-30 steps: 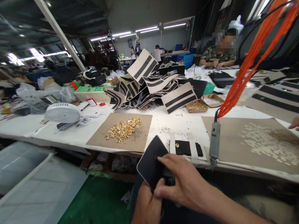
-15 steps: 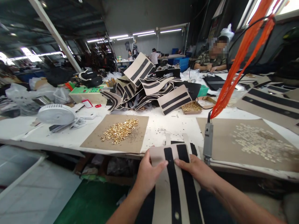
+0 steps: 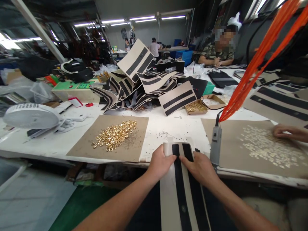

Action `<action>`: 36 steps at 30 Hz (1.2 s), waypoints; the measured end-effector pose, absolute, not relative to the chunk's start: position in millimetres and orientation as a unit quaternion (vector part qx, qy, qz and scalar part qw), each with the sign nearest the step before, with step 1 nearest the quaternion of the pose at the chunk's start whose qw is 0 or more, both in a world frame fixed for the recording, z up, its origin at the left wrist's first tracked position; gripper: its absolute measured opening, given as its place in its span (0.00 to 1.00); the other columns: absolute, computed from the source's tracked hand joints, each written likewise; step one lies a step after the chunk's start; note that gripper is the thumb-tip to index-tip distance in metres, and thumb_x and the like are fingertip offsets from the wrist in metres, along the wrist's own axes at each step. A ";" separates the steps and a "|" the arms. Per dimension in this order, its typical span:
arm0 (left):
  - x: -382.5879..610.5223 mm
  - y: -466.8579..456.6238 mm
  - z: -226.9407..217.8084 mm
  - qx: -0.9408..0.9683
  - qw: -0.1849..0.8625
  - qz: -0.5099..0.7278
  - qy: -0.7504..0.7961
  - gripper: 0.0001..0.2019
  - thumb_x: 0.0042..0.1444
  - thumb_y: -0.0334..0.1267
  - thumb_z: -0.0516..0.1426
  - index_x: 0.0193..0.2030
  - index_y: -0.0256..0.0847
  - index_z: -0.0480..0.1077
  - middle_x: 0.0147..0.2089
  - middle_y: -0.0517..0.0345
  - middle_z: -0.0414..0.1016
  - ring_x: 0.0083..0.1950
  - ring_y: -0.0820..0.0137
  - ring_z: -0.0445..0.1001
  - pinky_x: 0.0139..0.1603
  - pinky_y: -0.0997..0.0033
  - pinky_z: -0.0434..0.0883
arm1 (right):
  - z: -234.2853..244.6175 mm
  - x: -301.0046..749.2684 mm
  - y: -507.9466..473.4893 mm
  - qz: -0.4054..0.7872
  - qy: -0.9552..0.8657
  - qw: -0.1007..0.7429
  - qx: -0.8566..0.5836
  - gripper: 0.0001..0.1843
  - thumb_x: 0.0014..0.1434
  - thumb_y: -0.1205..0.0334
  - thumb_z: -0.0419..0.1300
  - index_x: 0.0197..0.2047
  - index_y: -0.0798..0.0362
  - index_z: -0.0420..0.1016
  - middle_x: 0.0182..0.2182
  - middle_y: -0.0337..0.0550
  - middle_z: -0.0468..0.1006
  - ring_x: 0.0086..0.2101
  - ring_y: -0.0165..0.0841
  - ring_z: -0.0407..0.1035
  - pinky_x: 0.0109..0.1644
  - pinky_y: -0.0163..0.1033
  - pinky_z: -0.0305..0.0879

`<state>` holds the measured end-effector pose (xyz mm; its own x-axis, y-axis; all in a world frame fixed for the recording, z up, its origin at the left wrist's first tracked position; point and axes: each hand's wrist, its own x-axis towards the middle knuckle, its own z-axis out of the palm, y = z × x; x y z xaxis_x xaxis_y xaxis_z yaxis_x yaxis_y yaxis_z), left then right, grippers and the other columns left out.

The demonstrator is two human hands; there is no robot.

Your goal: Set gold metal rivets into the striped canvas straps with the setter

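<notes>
Both hands grip the upper end of a beige panel with two black strips (image 3: 169,199), held at the table's near edge. My left hand (image 3: 160,163) pinches its left side, the thumb lying across the left strip. On the right side my right hand (image 3: 203,168) is closed the same way, its thumb tip close to the left one. Fingers beneath the panel are hidden. A small round metal piece (image 3: 183,208) shows low on the left strip. Just right of my right hand hangs a grey powered screwdriver-like tool (image 3: 216,146) on a cord with orange strands (image 3: 255,70).
Gold metal fittings (image 3: 114,134) lie heaped on brown board at left. Small pale pieces (image 3: 271,147) spread over another board at right, another person's hand (image 3: 286,132) among them. Behind are piled striped panels (image 3: 134,86), a carton of brass bits (image 3: 196,107) and a white fan (image 3: 32,116).
The view has shifted slightly. Both hands and the panel have moved a little up towards the table, the thumbs still on it. Another person's hand has come in at the right.
</notes>
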<state>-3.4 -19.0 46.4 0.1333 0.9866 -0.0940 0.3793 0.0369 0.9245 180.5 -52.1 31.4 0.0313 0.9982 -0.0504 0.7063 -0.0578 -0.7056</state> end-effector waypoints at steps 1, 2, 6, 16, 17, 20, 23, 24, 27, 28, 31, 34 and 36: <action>-1.7 -11.1 47.0 0.605 0.446 0.337 0.566 0.14 0.49 0.31 0.64 0.45 0.39 0.74 0.41 0.55 0.82 0.42 0.63 0.78 0.43 0.66 0.72 | 31.5 181.4 -44.7 0.263 -0.646 0.243 -0.674 0.16 0.66 0.49 0.58 0.37 0.50 0.83 0.36 0.48 0.84 0.40 0.49 0.79 0.43 0.44 0.71; -0.3 -4.9 46.7 0.605 0.447 0.334 0.568 0.14 0.49 0.30 0.64 0.44 0.39 0.74 0.41 0.56 0.82 0.41 0.63 0.78 0.43 0.67 0.72 | 31.0 182.0 -38.8 0.248 -0.654 0.229 -0.677 0.16 0.66 0.50 0.57 0.37 0.49 0.82 0.36 0.49 0.84 0.41 0.49 0.79 0.43 0.44 0.70; 2.2 6.6 41.1 0.604 0.447 0.325 0.574 0.14 0.48 0.31 0.64 0.43 0.39 0.74 0.39 0.56 0.81 0.40 0.62 0.77 0.41 0.67 0.71 | 26.6 182.3 -28.8 0.229 -0.659 0.190 -0.691 0.15 0.66 0.51 0.58 0.39 0.49 0.82 0.37 0.48 0.84 0.41 0.49 0.78 0.42 0.43 0.69; 6.2 10.7 31.9 0.609 0.445 0.309 0.579 0.15 0.51 0.30 0.62 0.47 0.40 0.70 0.42 0.55 0.79 0.43 0.61 0.77 0.45 0.64 0.71 | 29.0 181.2 -18.6 0.220 -0.657 0.123 -0.711 0.13 0.65 0.51 0.59 0.40 0.48 0.82 0.36 0.48 0.84 0.40 0.50 0.78 0.38 0.43 0.63; 6.5 10.6 31.8 0.611 0.439 0.304 0.585 0.15 0.51 0.30 0.62 0.46 0.41 0.70 0.42 0.54 0.79 0.42 0.61 0.77 0.44 0.64 0.71 | 29.2 181.0 -17.8 0.218 -0.656 0.117 -0.713 0.13 0.65 0.51 0.59 0.40 0.48 0.82 0.37 0.48 0.84 0.40 0.50 0.78 0.38 0.43 0.63; 6.8 10.4 32.4 0.616 0.423 0.294 0.597 0.14 0.52 0.31 0.62 0.45 0.41 0.68 0.41 0.55 0.77 0.42 0.61 0.76 0.44 0.64 0.71 | 30.2 179.9 -15.8 0.214 -0.652 0.105 -0.720 0.12 0.64 0.50 0.60 0.43 0.47 0.81 0.38 0.49 0.84 0.40 0.51 0.78 0.37 0.43 0.61; 7.0 11.2 31.3 0.616 0.422 0.295 0.596 0.16 0.53 0.31 0.62 0.48 0.42 0.67 0.43 0.54 0.77 0.45 0.60 0.76 0.48 0.61 0.72 | 32.4 178.5 -14.0 0.215 -0.650 0.094 -0.722 0.12 0.64 0.51 0.60 0.44 0.46 0.81 0.38 0.48 0.84 0.40 0.50 0.78 0.37 0.43 0.60; 7.2 11.5 29.8 0.615 0.424 0.298 0.594 0.17 0.53 0.30 0.62 0.50 0.42 0.66 0.45 0.53 0.78 0.46 0.59 0.77 0.50 0.59 0.73 | 33.4 178.1 -13.4 0.216 -0.649 0.089 -0.724 0.12 0.64 0.51 0.60 0.44 0.47 0.81 0.38 0.48 0.84 0.40 0.50 0.77 0.37 0.43 0.60; 8.1 11.9 22.7 0.617 0.416 0.315 0.590 0.28 0.52 0.28 0.63 0.60 0.41 0.63 0.56 0.48 0.76 0.57 0.57 0.75 0.61 0.54 0.71 | 36.3 177.3 -11.7 0.214 -0.647 0.075 -0.728 0.13 0.65 0.51 0.58 0.45 0.48 0.81 0.38 0.48 0.84 0.40 0.49 0.77 0.38 0.42 0.60; 8.2 11.5 20.3 0.621 0.401 0.324 0.591 0.33 0.52 0.27 0.63 0.64 0.41 0.60 0.61 0.46 0.73 0.62 0.56 0.73 0.65 0.53 0.69 | 37.2 177.2 -11.1 0.213 -0.647 0.072 -0.729 0.14 0.65 0.51 0.58 0.46 0.48 0.81 0.39 0.48 0.84 0.41 0.49 0.77 0.39 0.42 0.61; 6.8 7.6 16.7 0.667 0.297 0.348 0.588 0.46 0.50 0.28 0.66 0.73 0.42 0.48 0.72 0.42 0.59 0.73 0.53 0.59 0.73 0.48 0.61 | 39.8 177.0 -9.9 0.211 -0.652 0.070 -0.725 0.16 0.64 0.52 0.59 0.49 0.48 0.80 0.42 0.49 0.84 0.43 0.49 0.77 0.41 0.43 0.61; 2.8 -0.3 19.3 0.753 0.162 0.334 0.544 0.42 0.52 0.30 0.66 0.72 0.42 0.54 0.75 0.42 0.56 0.75 0.50 0.56 0.74 0.42 0.60 | 41.9 176.3 -10.1 0.209 -0.654 0.067 -0.723 0.16 0.64 0.51 0.58 0.49 0.48 0.81 0.42 0.49 0.84 0.43 0.49 0.77 0.40 0.42 0.60; 0.1 -6.3 20.6 0.809 0.125 0.306 0.485 0.31 0.55 0.32 0.65 0.65 0.42 0.64 0.71 0.45 0.65 0.73 0.49 0.60 0.73 0.40 0.60 | 42.5 175.6 -10.7 0.209 -0.655 0.069 -0.723 0.15 0.64 0.52 0.58 0.47 0.48 0.81 0.41 0.49 0.84 0.42 0.48 0.77 0.39 0.42 0.59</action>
